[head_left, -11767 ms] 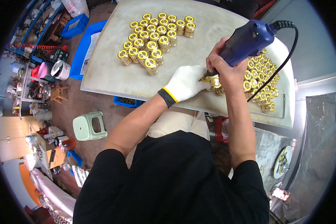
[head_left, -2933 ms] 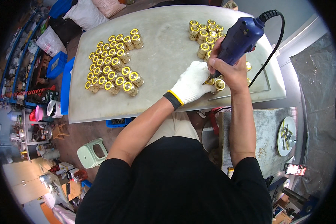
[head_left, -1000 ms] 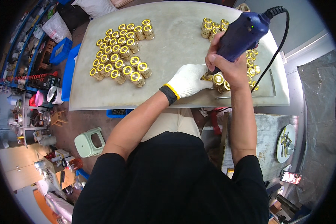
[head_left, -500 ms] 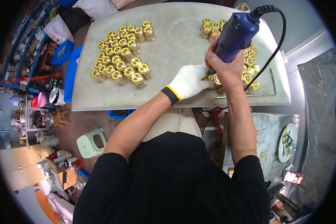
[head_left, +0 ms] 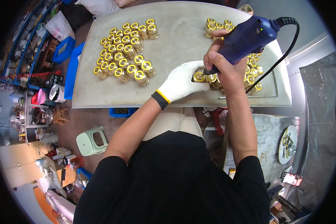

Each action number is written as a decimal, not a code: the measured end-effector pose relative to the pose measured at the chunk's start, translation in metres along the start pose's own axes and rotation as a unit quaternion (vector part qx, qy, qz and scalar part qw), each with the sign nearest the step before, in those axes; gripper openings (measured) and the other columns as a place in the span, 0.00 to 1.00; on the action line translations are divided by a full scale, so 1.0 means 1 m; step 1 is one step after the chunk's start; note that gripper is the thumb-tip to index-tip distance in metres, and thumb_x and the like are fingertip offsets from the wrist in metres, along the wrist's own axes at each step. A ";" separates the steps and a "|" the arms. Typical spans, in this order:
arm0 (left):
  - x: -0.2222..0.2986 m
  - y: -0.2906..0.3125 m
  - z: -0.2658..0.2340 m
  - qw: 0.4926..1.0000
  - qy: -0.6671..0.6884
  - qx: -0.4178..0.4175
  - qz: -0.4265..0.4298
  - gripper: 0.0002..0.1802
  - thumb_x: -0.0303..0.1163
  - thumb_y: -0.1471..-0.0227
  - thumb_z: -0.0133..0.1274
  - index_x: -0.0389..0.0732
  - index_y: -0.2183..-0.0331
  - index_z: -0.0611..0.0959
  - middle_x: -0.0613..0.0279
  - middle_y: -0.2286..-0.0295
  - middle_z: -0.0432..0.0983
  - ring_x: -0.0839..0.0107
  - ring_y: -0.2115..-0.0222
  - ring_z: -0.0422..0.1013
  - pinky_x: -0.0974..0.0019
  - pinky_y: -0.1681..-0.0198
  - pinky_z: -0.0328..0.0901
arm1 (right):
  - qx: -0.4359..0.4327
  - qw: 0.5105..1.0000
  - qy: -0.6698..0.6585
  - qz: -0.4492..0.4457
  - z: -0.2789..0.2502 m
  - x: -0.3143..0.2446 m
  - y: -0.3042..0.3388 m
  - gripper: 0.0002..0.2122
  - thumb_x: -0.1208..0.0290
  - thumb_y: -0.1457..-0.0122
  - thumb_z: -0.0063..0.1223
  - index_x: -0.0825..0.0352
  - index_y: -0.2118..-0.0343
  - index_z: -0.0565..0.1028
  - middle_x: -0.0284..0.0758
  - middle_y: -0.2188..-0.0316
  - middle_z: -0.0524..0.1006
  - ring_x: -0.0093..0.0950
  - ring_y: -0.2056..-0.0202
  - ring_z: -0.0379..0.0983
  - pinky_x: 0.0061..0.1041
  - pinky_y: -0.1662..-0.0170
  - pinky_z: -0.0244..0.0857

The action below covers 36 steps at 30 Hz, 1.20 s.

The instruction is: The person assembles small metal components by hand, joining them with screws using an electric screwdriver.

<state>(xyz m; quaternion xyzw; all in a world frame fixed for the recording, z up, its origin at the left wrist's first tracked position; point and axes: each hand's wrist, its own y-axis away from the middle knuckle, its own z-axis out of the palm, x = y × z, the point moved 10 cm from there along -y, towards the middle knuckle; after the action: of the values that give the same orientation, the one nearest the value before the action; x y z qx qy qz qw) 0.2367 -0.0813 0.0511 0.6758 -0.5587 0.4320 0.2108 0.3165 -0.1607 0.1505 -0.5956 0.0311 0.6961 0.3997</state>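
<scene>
My right hand [head_left: 227, 69], bare, is wrapped around a dark blue corded power tool [head_left: 246, 37] with a narrow tapered tip, like a rotary or engraving tool. Its tip points down at the top of a brass cylinder [head_left: 198, 77] with a yellow-rimmed top. My left hand [head_left: 183, 81], in a white knit glove, closes around that cylinder's side at the near part of the table. Right beside it stand more brass cylinders [head_left: 211, 78], partly hidden by my right hand. Whether the tip touches the metal is hard to tell.
On the pale table [head_left: 175, 37], a large group of brass cylinders [head_left: 119, 56] stands at the left, more [head_left: 254, 71] at the right. A thin metal rod [head_left: 275, 84] lies near the right edge. The tool's black cable [head_left: 287, 52] loops beside my right forearm. A green stool [head_left: 91, 142] stands below.
My left hand has shifted left, and the brass cylinder in its grip now shows more. The power tool has tilted further right, its tip moving slightly left and up.
</scene>
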 end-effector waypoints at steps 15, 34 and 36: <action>0.005 -0.002 0.004 0.994 -0.051 0.078 0.053 0.27 0.48 0.53 0.71 0.37 0.60 0.85 0.44 0.63 0.83 0.42 0.58 0.77 0.47 0.54 0.70 | 0.041 0.999 0.003 -0.008 -0.003 0.008 -0.001 0.21 0.85 0.43 0.58 0.76 0.45 0.71 0.32 0.76 0.76 0.22 0.77 0.74 0.23 0.71 0.68; -0.012 0.006 0.009 0.991 -0.074 0.101 0.050 0.21 0.46 0.50 0.68 0.38 0.64 0.84 0.45 0.67 0.82 0.43 0.61 0.78 0.45 0.57 0.71 | -0.035 0.988 0.149 0.036 0.020 0.017 0.003 0.19 0.84 0.46 0.66 0.69 0.51 0.75 0.32 0.69 0.77 0.20 0.72 0.75 0.22 0.69 0.71; -0.008 0.007 0.006 0.992 -0.057 0.103 0.049 0.21 0.46 0.50 0.68 0.38 0.63 0.85 0.44 0.67 0.82 0.44 0.61 0.78 0.45 0.57 0.71 | -0.038 0.988 0.145 0.037 0.020 0.017 0.003 0.19 0.83 0.46 0.66 0.69 0.52 0.75 0.32 0.69 0.77 0.20 0.72 0.75 0.22 0.69 0.70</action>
<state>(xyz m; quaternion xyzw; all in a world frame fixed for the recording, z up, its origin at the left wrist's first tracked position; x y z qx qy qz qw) 0.2324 -0.0834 0.0394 0.6892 -0.5549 0.4580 0.0862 0.2990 -0.1434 0.1403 -0.7035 0.0842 0.6171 0.3423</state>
